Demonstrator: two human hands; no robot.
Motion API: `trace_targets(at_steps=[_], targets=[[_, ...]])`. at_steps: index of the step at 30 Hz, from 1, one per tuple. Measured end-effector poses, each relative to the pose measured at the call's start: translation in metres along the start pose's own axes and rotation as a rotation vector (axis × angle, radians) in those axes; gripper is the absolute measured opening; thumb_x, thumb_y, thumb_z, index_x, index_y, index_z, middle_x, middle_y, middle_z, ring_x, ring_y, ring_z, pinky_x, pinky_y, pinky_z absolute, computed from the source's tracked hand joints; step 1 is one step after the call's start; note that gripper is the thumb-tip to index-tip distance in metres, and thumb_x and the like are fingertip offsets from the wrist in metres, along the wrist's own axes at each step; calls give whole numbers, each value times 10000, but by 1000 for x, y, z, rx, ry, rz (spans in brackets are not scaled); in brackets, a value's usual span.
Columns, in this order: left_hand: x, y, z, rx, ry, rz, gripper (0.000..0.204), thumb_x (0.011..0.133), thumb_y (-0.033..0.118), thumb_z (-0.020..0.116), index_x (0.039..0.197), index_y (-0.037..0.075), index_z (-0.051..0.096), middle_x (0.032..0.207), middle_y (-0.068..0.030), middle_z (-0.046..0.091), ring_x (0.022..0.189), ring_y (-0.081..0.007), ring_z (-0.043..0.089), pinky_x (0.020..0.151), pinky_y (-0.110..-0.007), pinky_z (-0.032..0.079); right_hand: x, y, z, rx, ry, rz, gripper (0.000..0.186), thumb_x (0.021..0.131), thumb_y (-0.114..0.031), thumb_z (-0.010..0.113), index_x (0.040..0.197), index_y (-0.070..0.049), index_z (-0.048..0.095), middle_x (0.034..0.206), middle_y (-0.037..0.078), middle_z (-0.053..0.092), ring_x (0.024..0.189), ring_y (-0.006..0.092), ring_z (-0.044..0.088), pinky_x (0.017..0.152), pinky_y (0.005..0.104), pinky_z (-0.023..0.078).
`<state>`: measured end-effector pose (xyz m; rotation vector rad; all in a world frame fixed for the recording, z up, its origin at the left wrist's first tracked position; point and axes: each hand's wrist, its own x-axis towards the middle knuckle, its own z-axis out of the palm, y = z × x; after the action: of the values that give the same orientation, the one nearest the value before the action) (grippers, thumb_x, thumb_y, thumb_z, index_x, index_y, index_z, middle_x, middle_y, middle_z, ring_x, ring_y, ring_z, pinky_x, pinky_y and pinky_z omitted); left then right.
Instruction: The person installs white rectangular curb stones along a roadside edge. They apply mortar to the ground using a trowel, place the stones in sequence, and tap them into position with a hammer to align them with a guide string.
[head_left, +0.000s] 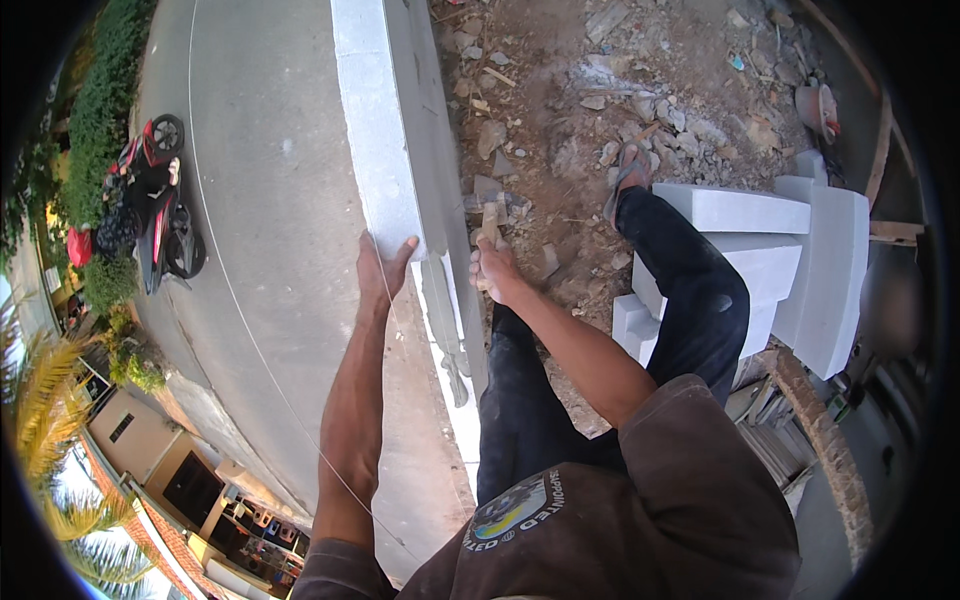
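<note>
A long white building block (378,150) lies along the top of a low wall that runs up the middle. My left hand (385,268) grips its near end, thumb on top and fingers over the road side. Grey mortar (455,372) is spread along the white course just nearer to me. On the wall's other side, my right hand (492,272) is closed round a short, light-brown piece of wood (490,218). This wood stands out above the fist, close to the wall's side. Its lower part is hidden in my fingers, so I cannot tell whether it belongs to a tool.
Several white blocks (745,210) are piled by my leg at right. Broken rubble (690,130) covers the dirt beyond my sandalled foot (630,170). A thin string (215,245) runs over the grey road (270,130). A red-and-black motorbike (160,205) stands at far left; a bucket (818,110) is at far right.
</note>
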<state>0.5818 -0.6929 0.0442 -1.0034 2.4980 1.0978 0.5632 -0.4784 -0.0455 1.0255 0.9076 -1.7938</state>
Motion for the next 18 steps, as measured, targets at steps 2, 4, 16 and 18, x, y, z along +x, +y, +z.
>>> trace_targets(at_steps=[2,4,16,18], targets=[[-1,-4,-1,-25,20,7,798,825,409,845,1311,-108,481,1200,-335,652,1124,-438,670,964,-475,521,0,3,40,-81,119,-8,181,1071,-267,533,1089,-102,462,757,21,509,571,147,515,480,353,473],[0,-6,-4,1,-2,-19,783,823,393,849,1305,-104,484,1195,-332,656,1124,-435,671,965,-472,520,1,9,56,-132,147,18,182,1073,-258,537,1092,-91,466,754,26,504,575,150,511,478,357,469],[-1,-6,-4,33,-1,15,955,801,527,826,1337,-168,449,1196,-396,627,1149,-487,648,963,-501,518,13,-1,43,-114,93,43,188,1080,-248,534,1030,-68,509,728,27,491,562,158,493,491,347,456],[-1,-1,-5,23,-14,3,953,800,528,825,1337,-165,451,1198,-391,630,1148,-489,647,963,-502,519,14,5,54,-149,150,36,195,1080,-255,535,1024,-70,508,720,22,484,558,156,484,493,344,450]])
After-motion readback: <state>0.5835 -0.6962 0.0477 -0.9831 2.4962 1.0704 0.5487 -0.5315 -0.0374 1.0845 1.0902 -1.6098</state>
